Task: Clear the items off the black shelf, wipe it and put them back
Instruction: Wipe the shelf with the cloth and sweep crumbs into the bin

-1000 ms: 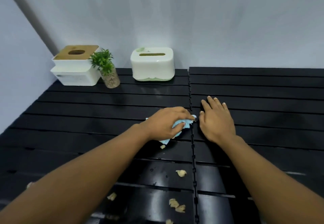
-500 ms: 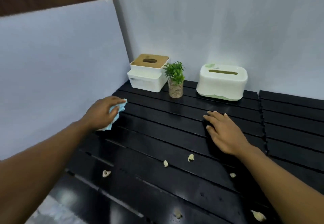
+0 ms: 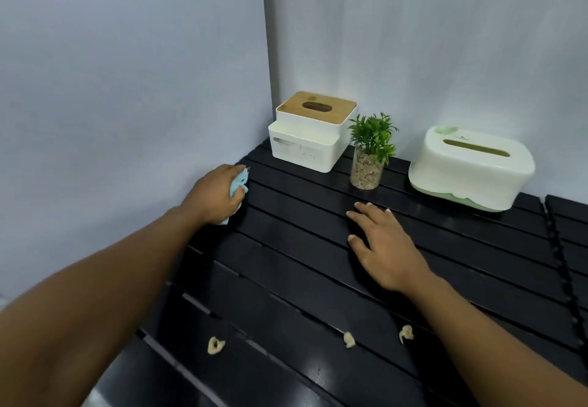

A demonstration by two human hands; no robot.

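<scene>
Left hand (image 3: 216, 193), fingers clenched round cloth (image 3: 238, 185), has swept from mid-shelf (image 3: 318, 279) to wall edge; right hand (image 3: 386, 244) flat, empty. Crumbs (image 3: 349, 340) remain.

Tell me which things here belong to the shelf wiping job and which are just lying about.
Job: blue cloth in the left hand, black shelf, wood-lidded tissue box, potted plant, green-and-white tissue box.
Lying about: three pale scraps on the front slats, white walls.

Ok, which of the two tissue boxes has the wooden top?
The square white box in the corner, left of the plant, has the wooden lid; the rounded box right of the plant is white over green.
</scene>
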